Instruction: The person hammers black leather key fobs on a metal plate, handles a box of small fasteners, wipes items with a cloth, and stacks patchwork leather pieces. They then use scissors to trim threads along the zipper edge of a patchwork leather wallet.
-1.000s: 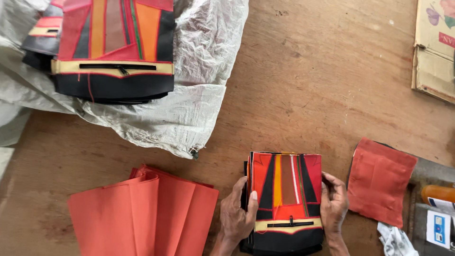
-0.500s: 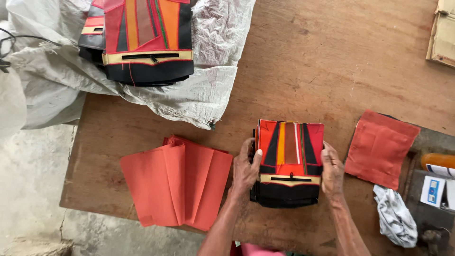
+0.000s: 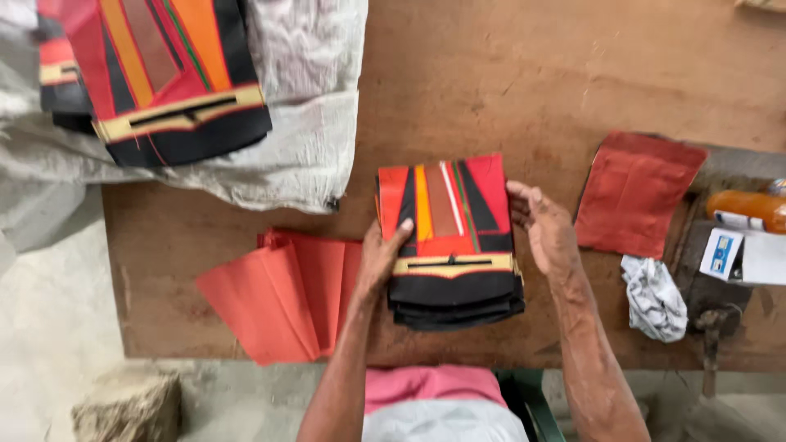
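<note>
A small stack of flat paper bags (image 3: 450, 237), red, orange and black with a tan band, lies on the wooden table (image 3: 524, 82) in front of me. My left hand (image 3: 383, 258) grips the stack's left edge, thumb on top. At the stack's right edge is my right hand (image 3: 547, 231), fingers curled against the side. A fan of plain orange-red sheets (image 3: 278, 295) lies just left of my left hand.
A larger pile of the same bags (image 3: 155, 74) rests on a grey-white sack (image 3: 303, 139) at the upper left. A red folded piece (image 3: 634, 192), a crumpled white rag (image 3: 655, 296), an orange bottle (image 3: 749, 209) and a small box (image 3: 725, 254) sit to the right.
The view has shifted and come closer. Both hands stay on the stack's sides; the right hand has loosened a little at the right edge.
</note>
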Demonstrator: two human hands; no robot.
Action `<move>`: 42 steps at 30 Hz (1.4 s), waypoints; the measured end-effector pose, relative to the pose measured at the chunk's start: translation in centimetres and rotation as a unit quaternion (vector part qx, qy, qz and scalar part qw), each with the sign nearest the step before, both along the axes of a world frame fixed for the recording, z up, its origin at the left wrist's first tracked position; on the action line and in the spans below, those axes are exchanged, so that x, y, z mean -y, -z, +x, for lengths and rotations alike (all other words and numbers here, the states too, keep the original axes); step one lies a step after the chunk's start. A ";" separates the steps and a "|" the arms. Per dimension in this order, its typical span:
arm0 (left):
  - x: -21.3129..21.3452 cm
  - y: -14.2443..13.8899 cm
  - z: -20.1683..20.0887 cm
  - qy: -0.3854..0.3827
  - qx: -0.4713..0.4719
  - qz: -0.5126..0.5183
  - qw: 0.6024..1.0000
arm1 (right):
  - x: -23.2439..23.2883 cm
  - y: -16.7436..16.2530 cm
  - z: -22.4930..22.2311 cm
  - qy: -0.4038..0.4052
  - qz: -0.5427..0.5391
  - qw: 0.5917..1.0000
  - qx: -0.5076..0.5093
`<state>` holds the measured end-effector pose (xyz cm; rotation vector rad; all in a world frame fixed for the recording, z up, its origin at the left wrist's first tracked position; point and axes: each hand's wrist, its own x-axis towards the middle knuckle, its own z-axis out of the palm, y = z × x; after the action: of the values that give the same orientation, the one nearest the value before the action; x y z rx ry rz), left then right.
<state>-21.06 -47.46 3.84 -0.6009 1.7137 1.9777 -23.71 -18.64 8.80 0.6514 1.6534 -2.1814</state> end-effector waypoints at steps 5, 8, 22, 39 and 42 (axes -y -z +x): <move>1.1 -1.4 -1.2 0.012 0.039 0.021 0.999 | 1.1 -1.0 -0.3 0.020 0.004 1.000 -0.010; 1.2 -1.6 -1.7 0.061 -0.049 -0.068 0.995 | 1.6 0.5 -0.4 0.020 0.046 0.999 -0.020; 9.6 -3.5 -3.6 0.104 -0.086 -0.150 0.979 | 14.2 -0.4 0.2 -0.032 0.477 0.870 -0.123; 25.2 -12.5 -13.6 -0.270 -0.126 -0.058 0.953 | 32.5 -6.2 -19.6 -0.095 -0.101 0.989 -0.042; 27.5 -14.1 -16.0 -0.256 -0.121 -0.165 0.945 | 33.9 -7.9 -21.3 -0.112 -0.109 0.986 -0.061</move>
<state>-37.02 -75.00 17.92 -1.0476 2.2439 2.1872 -45.01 -52.54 16.66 0.2618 1.4363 -2.2297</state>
